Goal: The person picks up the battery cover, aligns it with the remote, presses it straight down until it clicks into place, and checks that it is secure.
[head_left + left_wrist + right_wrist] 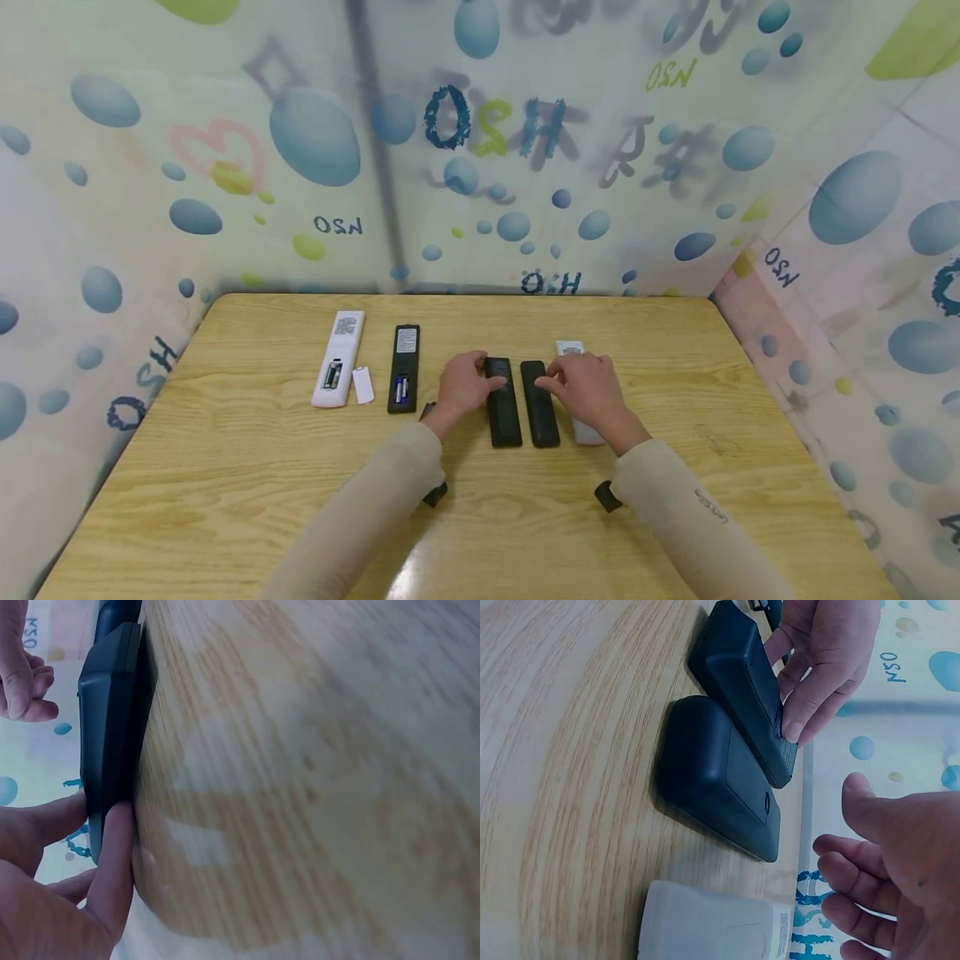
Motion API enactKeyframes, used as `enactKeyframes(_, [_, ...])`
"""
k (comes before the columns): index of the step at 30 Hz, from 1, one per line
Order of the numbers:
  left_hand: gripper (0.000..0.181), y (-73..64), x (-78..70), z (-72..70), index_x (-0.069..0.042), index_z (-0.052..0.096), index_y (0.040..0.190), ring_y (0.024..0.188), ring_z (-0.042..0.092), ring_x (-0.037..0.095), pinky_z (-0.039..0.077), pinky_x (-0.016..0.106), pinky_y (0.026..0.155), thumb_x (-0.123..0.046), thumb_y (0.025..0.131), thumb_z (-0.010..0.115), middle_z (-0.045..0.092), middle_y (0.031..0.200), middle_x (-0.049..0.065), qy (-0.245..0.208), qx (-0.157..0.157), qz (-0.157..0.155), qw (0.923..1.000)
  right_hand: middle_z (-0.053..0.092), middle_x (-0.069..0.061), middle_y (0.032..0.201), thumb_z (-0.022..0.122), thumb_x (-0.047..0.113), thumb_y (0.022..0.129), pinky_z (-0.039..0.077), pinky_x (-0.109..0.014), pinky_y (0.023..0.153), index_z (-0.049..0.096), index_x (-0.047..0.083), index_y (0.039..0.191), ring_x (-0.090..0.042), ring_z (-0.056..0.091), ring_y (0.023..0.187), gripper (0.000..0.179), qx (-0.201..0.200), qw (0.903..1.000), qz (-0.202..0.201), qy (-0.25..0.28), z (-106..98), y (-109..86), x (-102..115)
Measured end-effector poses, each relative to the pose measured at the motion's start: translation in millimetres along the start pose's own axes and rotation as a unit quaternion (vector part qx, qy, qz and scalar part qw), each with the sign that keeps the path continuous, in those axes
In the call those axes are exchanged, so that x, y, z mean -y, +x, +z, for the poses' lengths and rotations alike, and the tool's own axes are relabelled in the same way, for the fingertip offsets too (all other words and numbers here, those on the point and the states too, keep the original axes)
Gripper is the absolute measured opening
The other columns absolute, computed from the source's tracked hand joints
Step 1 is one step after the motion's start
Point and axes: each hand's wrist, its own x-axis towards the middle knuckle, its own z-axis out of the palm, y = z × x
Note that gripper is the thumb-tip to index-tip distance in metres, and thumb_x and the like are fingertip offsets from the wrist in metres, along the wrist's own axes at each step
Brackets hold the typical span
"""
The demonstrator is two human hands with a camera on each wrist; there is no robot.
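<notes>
Two black remote controls lie face down side by side near the middle of the table. On the left one [505, 421] my left hand [461, 389] has its thumb on the back and its fingers along the far left edge, pinching it. The right wrist view shows that thumb on the label end of the remote [742, 682]. My right hand [591, 387] hovers by the far end of the second black remote [542, 421]. In the right wrist view its loosely bent fingers [855, 877] stand apart from that remote, holding nothing. A white remote [587, 433] lies partly hidden beneath my right hand.
To the left are a white remote [347, 333] with its battery compartment uncovered, a loose white battery cover [363, 386] and a black remote [405, 358] with batteries exposed. A small dark piece [427, 410] shows beside my left wrist. A patterned curtain [480, 233] hangs behind the table.
</notes>
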Motion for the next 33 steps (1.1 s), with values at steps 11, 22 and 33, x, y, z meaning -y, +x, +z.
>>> enactKeyframes(11, [0.059,-0.1,-1.1,-0.4,-0.006,0.056,0.136,0.121,0.058,0.029,0.047,0.044,0.102,-0.031,0.086,0.076,0.063,0.130,0.013,0.043,-0.006,-0.009,0.9990,0.069,0.004,0.082,0.064,0.047,0.091,0.042,-0.051,0.087,0.074,0.018,0.103,-0.019,0.061,0.080,0.033,0.004,1.0000,-0.002,0.005,2,1.8,2])
enactKeyframes(22, [0.049,1.3,3.8,-14.6,-0.009,0.057,0.134,0.090,0.070,0.021,0.057,0.035,0.080,-0.024,0.089,0.071,0.065,0.124,0.010,-0.006,-0.011,0.001,0.9999,0.067,0.006,0.076,0.064,0.044,0.092,0.040,-0.051,0.089,0.075,0.019,0.098,-0.017,0.060,0.076,0.028,0.008,0.9999,-0.005,0.010,5,6.5,12])
enactKeyframes(33, [0.039,9.3,31.9,-84.6,-0.007,0.060,0.129,0.066,0.070,0.017,0.054,0.041,0.084,-0.025,0.094,0.064,0.069,0.115,0.010,0.049,-0.067,0.033,0.9960,0.066,0.006,0.079,0.062,0.049,0.091,0.043,-0.043,0.083,0.074,0.023,0.102,-0.018,0.060,0.083,0.030,0.000,0.9986,-0.053,-0.006,20,10.1,49])
